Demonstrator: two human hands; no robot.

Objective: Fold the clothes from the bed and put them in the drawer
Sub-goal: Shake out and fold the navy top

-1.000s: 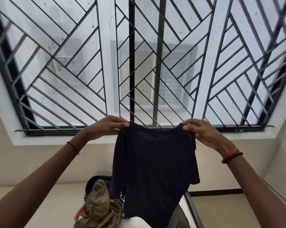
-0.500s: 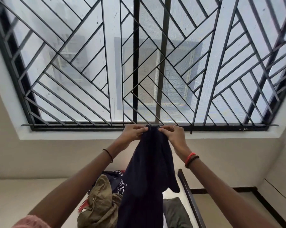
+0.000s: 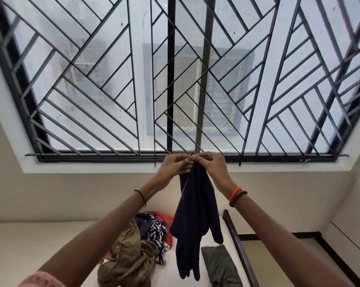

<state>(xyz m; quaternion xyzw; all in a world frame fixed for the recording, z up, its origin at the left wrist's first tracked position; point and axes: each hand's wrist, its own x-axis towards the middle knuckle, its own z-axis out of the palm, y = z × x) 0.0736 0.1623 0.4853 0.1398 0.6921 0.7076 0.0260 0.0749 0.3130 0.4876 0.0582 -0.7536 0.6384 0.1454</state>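
A dark navy T-shirt (image 3: 193,220) hangs doubled lengthwise in front of me, held up at chest height. My left hand (image 3: 175,165) and my right hand (image 3: 211,165) meet at its top edge, both pinching the cloth, fingertips touching. Below on the bed (image 3: 30,249) lies a pile of unfolded clothes: an olive garment (image 3: 129,259), a patterned dark-and-white one (image 3: 156,230) and a red one (image 3: 164,218). A folded dark green piece (image 3: 220,264) lies to the right of the hanging shirt. No drawer is in view.
A large window with a black metal grille (image 3: 175,79) fills the wall ahead. The bed's dark wooden side rail (image 3: 239,247) runs along the right. Beyond it are floor and a white cabinet front (image 3: 348,245) at far right.
My hands, a shirt's width apart a second ago with the shirt spread flat, have come together, folding the shirt in half lengthwise. The view has tilted down a little, showing more of the bed.
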